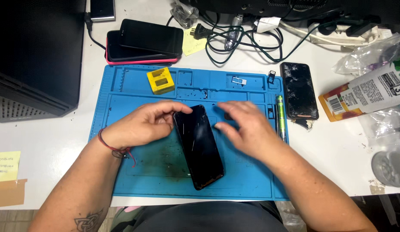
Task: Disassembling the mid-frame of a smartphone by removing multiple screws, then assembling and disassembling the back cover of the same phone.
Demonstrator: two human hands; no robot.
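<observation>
Cracked phone lies between left hand grip and right hand.

Blue mat on white desk. Yellow block in upper part of mat, small white tray further right, green screwdriver along right edge. Cracked phone just beside mat on the right, face up. Two stacked phones above mat, the lower in pink case. Yellow note and black plug near them, tangled dark cables further right. Black box at far left. Another yellow note at left edge, brown tape under it. White tube and clear plastic bags at right.
</observation>
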